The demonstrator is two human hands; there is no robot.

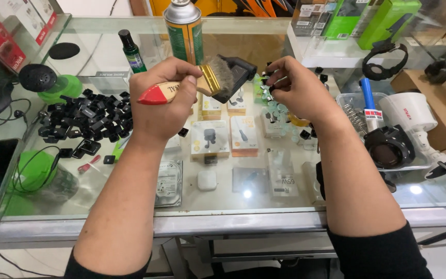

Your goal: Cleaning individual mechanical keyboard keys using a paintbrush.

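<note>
Brush: the left hand [163,98] is clenched round a flat paintbrush with red-tipped wooden handle, brass ferrule and grey bristles [192,85]; its long axis runs left to right, bristles pointing at the right hand [298,88].
Small part: the right hand pinches a small dark part [270,82], possibly a keycap, just beside the bristles.
Around: a heap of black keycaps [86,121] lies left on the glass counter [233,199]; a spray can [184,31] stands behind.

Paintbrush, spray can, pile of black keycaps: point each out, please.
paintbrush [210,78], head view, on its brass ferrule, held in the left hand [163,98].
spray can [184,32], head view, on its labelled body.
pile of black keycaps [86,121], head view, mid-pile.
</note>
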